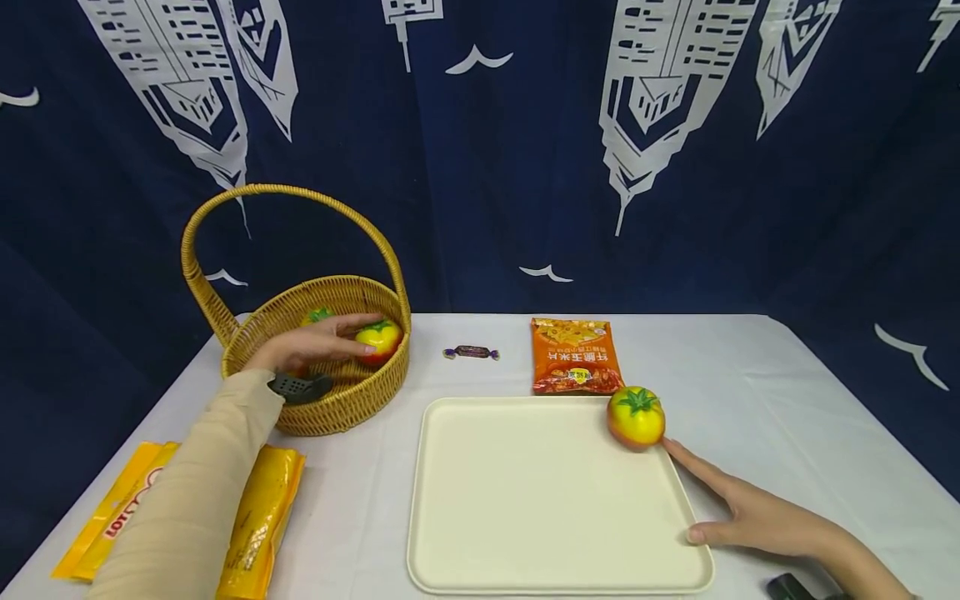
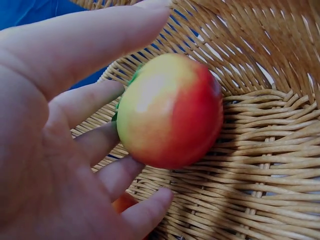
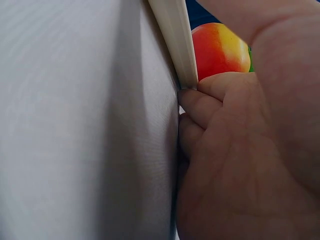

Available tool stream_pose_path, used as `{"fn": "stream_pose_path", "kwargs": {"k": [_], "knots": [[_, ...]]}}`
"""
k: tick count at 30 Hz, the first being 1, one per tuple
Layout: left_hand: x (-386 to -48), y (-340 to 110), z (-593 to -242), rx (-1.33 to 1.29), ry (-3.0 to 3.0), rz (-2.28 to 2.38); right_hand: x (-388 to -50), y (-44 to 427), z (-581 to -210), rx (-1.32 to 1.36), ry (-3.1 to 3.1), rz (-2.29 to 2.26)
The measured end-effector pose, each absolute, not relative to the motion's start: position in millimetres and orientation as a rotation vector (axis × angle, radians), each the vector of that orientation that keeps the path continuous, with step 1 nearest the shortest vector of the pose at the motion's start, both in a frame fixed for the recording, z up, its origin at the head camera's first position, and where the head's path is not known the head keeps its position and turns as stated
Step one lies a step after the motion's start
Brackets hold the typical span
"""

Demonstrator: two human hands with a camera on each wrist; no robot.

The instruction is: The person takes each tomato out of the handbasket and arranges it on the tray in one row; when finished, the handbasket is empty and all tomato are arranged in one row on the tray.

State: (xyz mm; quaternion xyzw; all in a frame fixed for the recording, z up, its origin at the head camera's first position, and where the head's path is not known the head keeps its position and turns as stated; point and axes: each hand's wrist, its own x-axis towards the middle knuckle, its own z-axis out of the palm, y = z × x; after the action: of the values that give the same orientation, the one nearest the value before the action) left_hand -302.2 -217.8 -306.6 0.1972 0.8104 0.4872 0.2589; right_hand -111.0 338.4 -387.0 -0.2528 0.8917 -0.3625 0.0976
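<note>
Head view: a woven basket (image 1: 360, 408) is standing on the left of the white desk (image 1: 795, 417), its handle (image 1: 255, 189) arching above it.
Sweets and packets: a wrapped candy (image 1: 471, 352) is lying between the basket and an orange snack bag (image 1: 576, 358), which is lying just behind the tray (image 1: 555, 500).
In the way: the left sleeve (image 1: 198, 483) is crossing over yellow packaging (image 1: 262, 517) and covering part of it.
Backdrop: a dark blue cloth (image 1: 487, 167) with white prints is hanging behind.
Left hand: the left hand (image 1: 322, 342) is reaching down inside the basket, fingers spread, fingertips meeting the basket fruit (image 2: 172, 112); thumb and fingers are not closing round it.
Right hand: the right hand (image 1: 765, 512) is resting at the tray's right edge, loosely stretched and grasping nothing, the thumb touching the rim and the index fingertip lying beside the tray fruit (image 1: 636, 418).
Tray fruit: it is sitting on the tray's far right corner.
Counts: one basket, one tray, one candy and one orange bag are showing; one fruit is on the tray and at least two are in the basket, the hand partly hiding them; the yellow packets are too covered to count.
</note>
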Motion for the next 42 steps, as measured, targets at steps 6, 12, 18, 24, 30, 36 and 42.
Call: {"fn": "stream_pose_path", "kwargs": {"k": [6, 12, 18, 24, 30, 36, 42], "knots": [[-303.8, -216.5, -307.2, 0.523, 2.218, 1.251, -111.7, 338.6, -385.8, -0.683, 2.636, -1.048], [-301.6, -218.2, -308.1, 0.493, 2.24, 1.16, -112.3, 336.7, -387.6, -0.691, 2.61, -1.076], [-300.8, -219.0, -305.6, 0.465, 2.252, 1.084, -112.3, 335.2, -386.2, -0.694, 2.608, -1.063], [-299.7, -218.3, -304.6, 0.472, 2.249, 1.09, -112.1, 335.0, -383.9, -0.682, 2.605, -1.071], [-296.6, -217.1, -298.8, 0.489, 2.3, 1.133, -111.9, 334.6, -382.0, -0.685, 2.61, -1.063], [-293.6, -213.8, -290.4, 0.483, 2.34, 1.16, -110.7, 336.1, -381.4, -0.688, 2.632, -1.053], [-287.0, -216.3, -284.0, 0.52, 2.364, 1.185, -110.2, 336.5, -383.1, -0.726, 2.619, -1.08]]}}
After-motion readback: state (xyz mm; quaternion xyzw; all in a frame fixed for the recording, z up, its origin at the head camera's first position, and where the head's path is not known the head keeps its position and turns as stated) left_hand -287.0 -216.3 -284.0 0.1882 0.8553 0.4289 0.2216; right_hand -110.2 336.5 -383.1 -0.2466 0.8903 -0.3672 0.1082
